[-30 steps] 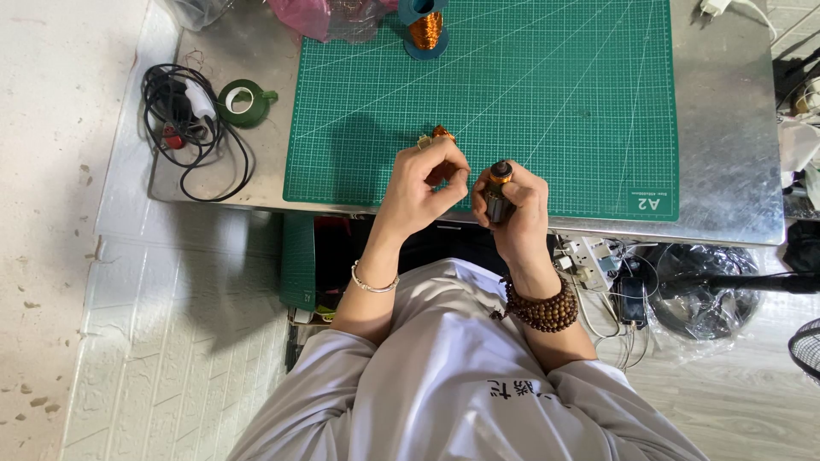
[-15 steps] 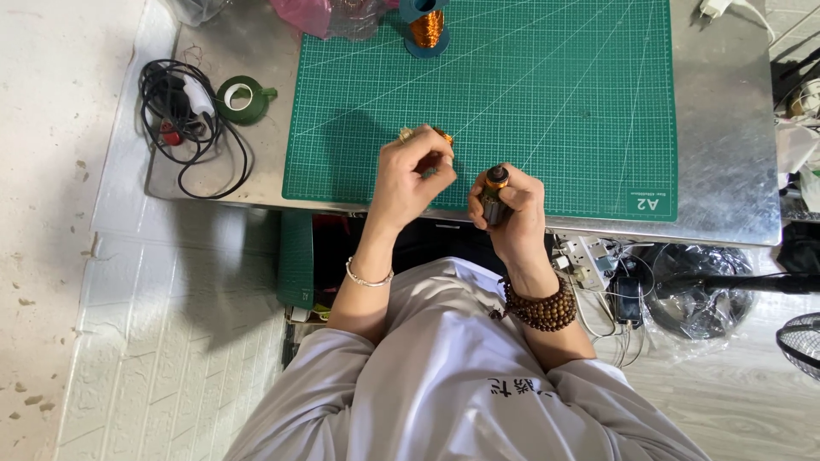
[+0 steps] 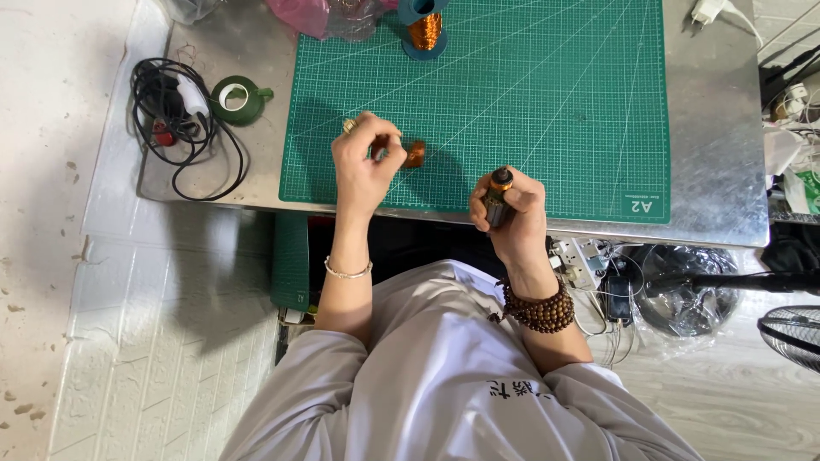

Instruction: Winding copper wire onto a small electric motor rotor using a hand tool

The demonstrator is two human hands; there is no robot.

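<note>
My left hand (image 3: 363,162) was raised over the near part of the green cutting mat (image 3: 547,94), its fingers curled tight and pinching a small copper-coloured coil (image 3: 414,154) that stuck out just to the right of my fingertips. I could not tell whether the coil touched the mat or hung just above it. My right hand (image 3: 506,209) sat near the front edge of the table (image 3: 713,128), closed in a fist around a small dark bottle-shaped tool (image 3: 497,198) held upright, with its orange-brown top showing above my fingers. The 2 hands were apart, the left one farther from me than the right.

A thin bangle (image 3: 346,271) circled my left wrist and a stack of brown wooden beads (image 3: 538,309) wrapped my right.

At the far edge of the mat stood 1 spool of copper wire (image 3: 424,30) on a blue base, upright. Left of the mat on the bare metal lay a roll of green tape (image 3: 235,98), and beside it a tangle of black cable (image 3: 175,128). A pink plastic bag (image 3: 299,13) showed at the top edge. Off the right end of the table a fan (image 3: 790,337) stood on the floor.
</note>
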